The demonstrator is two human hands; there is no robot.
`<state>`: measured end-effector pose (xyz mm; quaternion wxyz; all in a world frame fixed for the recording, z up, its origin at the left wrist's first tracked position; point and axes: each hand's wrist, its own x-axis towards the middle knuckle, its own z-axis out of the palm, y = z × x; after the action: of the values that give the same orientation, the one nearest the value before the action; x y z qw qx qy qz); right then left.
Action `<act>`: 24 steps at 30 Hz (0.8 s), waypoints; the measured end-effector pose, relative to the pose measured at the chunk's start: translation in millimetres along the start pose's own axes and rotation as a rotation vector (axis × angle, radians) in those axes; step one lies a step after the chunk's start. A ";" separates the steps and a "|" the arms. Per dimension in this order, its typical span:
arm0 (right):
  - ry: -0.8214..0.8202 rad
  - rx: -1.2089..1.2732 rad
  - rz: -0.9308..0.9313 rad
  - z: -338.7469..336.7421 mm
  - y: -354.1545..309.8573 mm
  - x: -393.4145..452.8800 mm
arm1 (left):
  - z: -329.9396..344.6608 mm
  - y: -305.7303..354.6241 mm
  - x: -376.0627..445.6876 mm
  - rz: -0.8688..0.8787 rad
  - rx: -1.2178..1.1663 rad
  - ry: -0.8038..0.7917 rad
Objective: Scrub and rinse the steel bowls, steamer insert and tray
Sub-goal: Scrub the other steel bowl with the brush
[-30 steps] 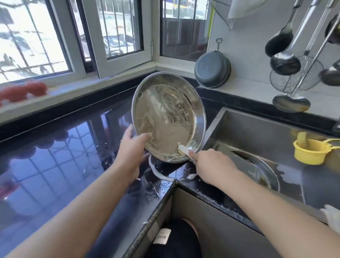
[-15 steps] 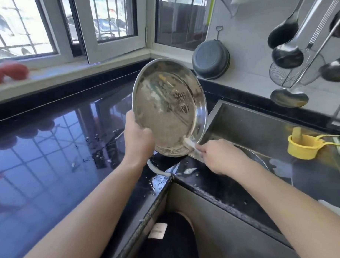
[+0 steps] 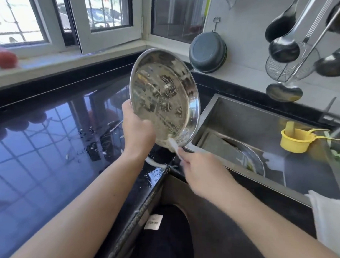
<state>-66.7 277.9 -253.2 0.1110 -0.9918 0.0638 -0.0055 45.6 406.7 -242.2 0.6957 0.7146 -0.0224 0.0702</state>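
The round steel tray [image 3: 164, 97] stands tilted on edge above the black counter [image 3: 49, 144], its soapy inner face toward the camera, just left of the sink [image 3: 262, 122]. The left hand [image 3: 137, 130] is closed around its rim at about 8 o'clock, while the right hand [image 3: 200, 172] pinches a white scrubber [image 3: 173, 145] against the rim at about 5 o'clock. A yellow cup [image 3: 295, 140] sits in the sink at 3 o'clock from the tray.
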 end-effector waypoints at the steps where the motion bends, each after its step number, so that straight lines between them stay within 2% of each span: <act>1: 0.006 0.038 -0.041 0.7 -7.0 -3.4 | 0.3 0.2 -0.1 -0.002 0.001 -0.006; 3: -0.015 0.034 -0.023 0.4 -4.5 1.0 | -3.6 3.1 1.5 -0.016 0.026 -0.037; 8: -0.068 -0.302 0.135 -26.4 33.4 37.6 | -24.2 17.1 23.8 0.019 0.144 -0.129; 13: -0.092 -0.462 0.091 -54.0 26.3 71.4 | -37.7 25.7 39.8 0.046 0.259 -0.151; 19: -0.203 -0.379 0.054 -32.3 7.8 73.7 | -16.5 11.7 21.0 0.040 -0.046 0.044; 22: -0.306 -0.321 0.000 -38.2 5.8 76.3 | -3.0 5.2 -2.9 0.031 -0.139 0.043; 24: -0.377 -0.222 -0.076 -43.3 2.9 72.6 | -2.9 6.2 -7.1 0.085 -0.135 0.047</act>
<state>3.9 256.4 -211.9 0.0106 -0.9831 0.0046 0.1829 37.5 408.9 -236.9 0.7390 0.6626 -0.0410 0.1148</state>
